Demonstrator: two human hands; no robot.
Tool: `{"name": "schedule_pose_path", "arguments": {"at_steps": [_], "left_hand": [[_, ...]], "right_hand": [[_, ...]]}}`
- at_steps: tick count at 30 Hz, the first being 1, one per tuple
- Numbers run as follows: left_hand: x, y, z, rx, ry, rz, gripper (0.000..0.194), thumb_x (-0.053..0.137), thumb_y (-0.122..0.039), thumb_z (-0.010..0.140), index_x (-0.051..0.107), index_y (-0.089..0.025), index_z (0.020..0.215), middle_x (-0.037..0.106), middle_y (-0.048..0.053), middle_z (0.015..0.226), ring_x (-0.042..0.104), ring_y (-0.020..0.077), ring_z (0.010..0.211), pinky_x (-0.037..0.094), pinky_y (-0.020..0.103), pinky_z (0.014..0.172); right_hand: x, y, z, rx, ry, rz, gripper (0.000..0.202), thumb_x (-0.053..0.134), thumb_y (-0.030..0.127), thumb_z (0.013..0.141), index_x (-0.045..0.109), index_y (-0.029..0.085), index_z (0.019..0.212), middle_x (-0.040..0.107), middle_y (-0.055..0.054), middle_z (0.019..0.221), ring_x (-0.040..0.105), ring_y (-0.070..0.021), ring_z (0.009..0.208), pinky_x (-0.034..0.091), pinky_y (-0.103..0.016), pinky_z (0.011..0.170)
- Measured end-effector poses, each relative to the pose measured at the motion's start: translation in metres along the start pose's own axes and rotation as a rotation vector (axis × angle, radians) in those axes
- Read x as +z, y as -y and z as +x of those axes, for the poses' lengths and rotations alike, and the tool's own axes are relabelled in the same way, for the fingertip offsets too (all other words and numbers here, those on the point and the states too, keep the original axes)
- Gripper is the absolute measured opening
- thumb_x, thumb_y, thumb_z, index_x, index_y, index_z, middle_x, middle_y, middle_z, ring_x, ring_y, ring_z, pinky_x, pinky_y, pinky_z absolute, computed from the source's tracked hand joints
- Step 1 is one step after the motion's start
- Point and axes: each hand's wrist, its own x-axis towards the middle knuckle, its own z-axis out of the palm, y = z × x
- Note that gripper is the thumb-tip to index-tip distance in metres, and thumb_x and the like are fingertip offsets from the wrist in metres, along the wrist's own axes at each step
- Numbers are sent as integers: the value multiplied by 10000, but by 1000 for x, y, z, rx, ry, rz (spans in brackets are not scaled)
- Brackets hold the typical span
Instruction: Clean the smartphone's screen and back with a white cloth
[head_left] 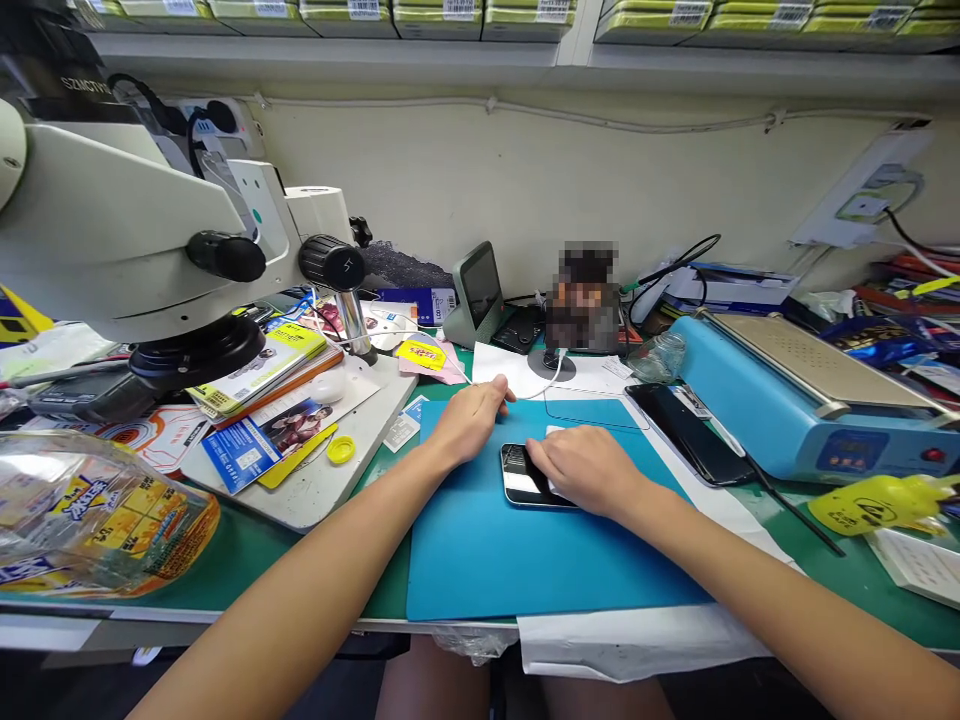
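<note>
My right hand [589,468] is closed on a white cloth or tissue [553,431] and rests over a phone [517,488]. Only the phone's left part shows: dark and glossy, with a bright reflection; my hand covers the remainder. It lies flat on a blue work mat [480,570]. Up and to the left, my left hand [474,415] is closed near the mat's far edge, thumb uppermost. A thin white cable [541,388] runs up to its fingers, but whether they grip it is hidden.
A microscope [150,230] overhangs the left side, above a pale board [315,500] with booklets. A plastic jar [97,520] stands front left. Rightward are a dark phone [690,435], a blue heating-plate machine [795,400] and a yellow bottle [870,505]. A small screen [480,290] stands behind.
</note>
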Motion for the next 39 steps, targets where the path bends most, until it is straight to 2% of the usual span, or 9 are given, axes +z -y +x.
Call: {"name": "schedule_pose_path", "arguments": {"at_steps": [7, 10, 13, 16, 19, 23, 26, 34, 39], "left_hand": [[0, 3, 1, -7, -14, 11, 705, 139, -580, 1045, 717, -188, 952, 689, 49, 843, 617, 224, 837, 451, 333, 780], [-1, 2, 0, -15, -16, 19, 719, 128, -587, 1043, 719, -186, 955, 692, 51, 849, 615, 222, 837, 454, 331, 787], [-1, 1, -1, -15, -8, 24, 731, 122, -602, 1038, 718, -186, 955, 692, 54, 849, 611, 223, 835, 457, 335, 798], [-2, 1, -2, -12, 1, 27, 733, 123, -610, 1034, 717, -186, 966, 690, 54, 851, 612, 225, 834, 459, 340, 807], [-2, 1, -2, -12, 10, 33, 725, 128, -612, 1033, 715, -189, 984, 692, 54, 868, 613, 228, 846, 458, 341, 813], [-2, 1, -3, -4, 32, 36, 691, 150, -593, 1040, 711, -193, 992, 694, 52, 872, 616, 231, 860, 452, 338, 797], [-1, -1, -3, 11, 49, 41, 675, 160, -581, 1043, 708, -193, 966, 695, 55, 870, 620, 236, 874, 442, 345, 810], [-1, -5, -5, 50, 118, 59, 661, 178, -587, 1039, 694, -184, 947, 713, 62, 884, 638, 243, 886, 446, 343, 829], [-2, -4, -5, 56, 118, 52, 663, 158, -574, 1039, 688, -187, 944, 714, 64, 883, 646, 242, 890, 447, 339, 831]], "right_hand": [[-11, 43, 30, -76, -49, 83, 371, 413, 201, 970, 750, 180, 814, 775, -113, 808, 690, -228, 688, 238, -313, 518], [-12, 50, 26, -103, -57, 111, 335, 441, 199, 956, 745, 183, 818, 774, -105, 799, 684, -217, 683, 231, -312, 513], [-10, 52, 13, -101, -100, 114, 382, 411, 232, 988, 732, 167, 791, 766, -118, 767, 681, -219, 673, 221, -316, 513], [-4, 43, -2, -94, -128, 108, 430, 382, 249, 1016, 709, 166, 751, 767, -106, 757, 680, -214, 653, 223, -319, 522], [6, 21, -19, -130, -96, 75, 344, 439, 205, 991, 688, 176, 755, 763, -76, 753, 673, -196, 640, 203, -315, 520], [20, -14, -40, -45, -86, 58, 426, 372, 226, 1031, 674, 169, 737, 750, -75, 735, 661, -183, 638, 233, -308, 536], [24, -28, -47, 18, -57, 76, 477, 341, 253, 1042, 665, 168, 702, 741, -77, 721, 658, -188, 638, 264, -311, 559], [19, -32, -16, 116, -6, 21, 500, 330, 270, 1033, 675, 176, 684, 736, -92, 708, 662, -214, 649, 232, -323, 539], [24, -26, -33, 143, -101, 46, 520, 319, 254, 1024, 648, 183, 629, 738, -92, 673, 671, -215, 610, 265, -337, 540]]}}
